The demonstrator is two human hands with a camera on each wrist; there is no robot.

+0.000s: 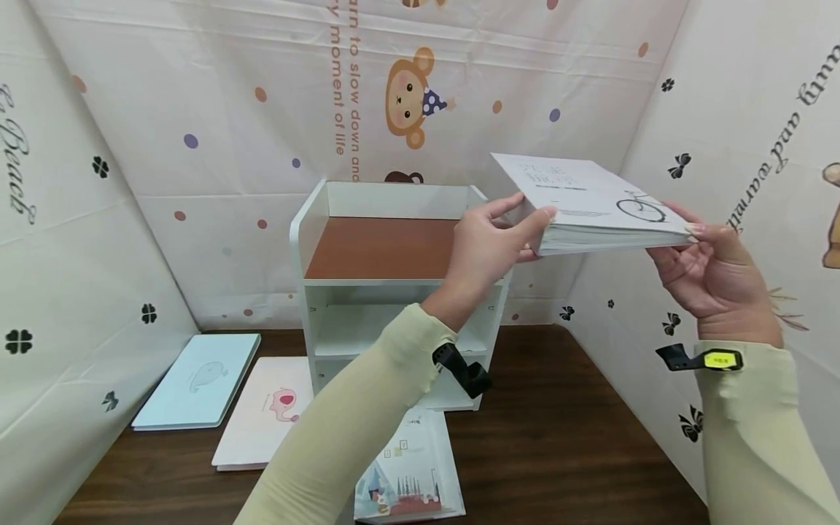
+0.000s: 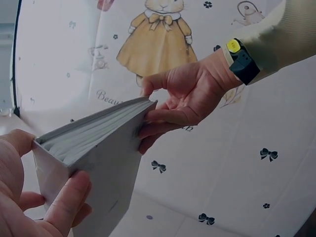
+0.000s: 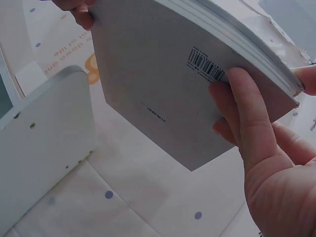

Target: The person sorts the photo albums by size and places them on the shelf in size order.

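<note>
Fingers and thumb of the left hand [image 1: 485, 240] pinch the book [image 1: 584, 195] at its left end; the right hand [image 1: 712, 266] pinches its right end, thumb on top and fingers beneath. The book is up in the air, tilted, to the right of the shelf [image 1: 387, 248], with a bicycle drawn on its cover. 3 others lie on the table [image 1: 558, 430]: a blue book [image 1: 190, 394], an elephant book [image 1: 256, 423] beside it, and a pale book [image 1: 423, 463], partly hidden by the left sleeve [image 1: 348, 430].
</note>
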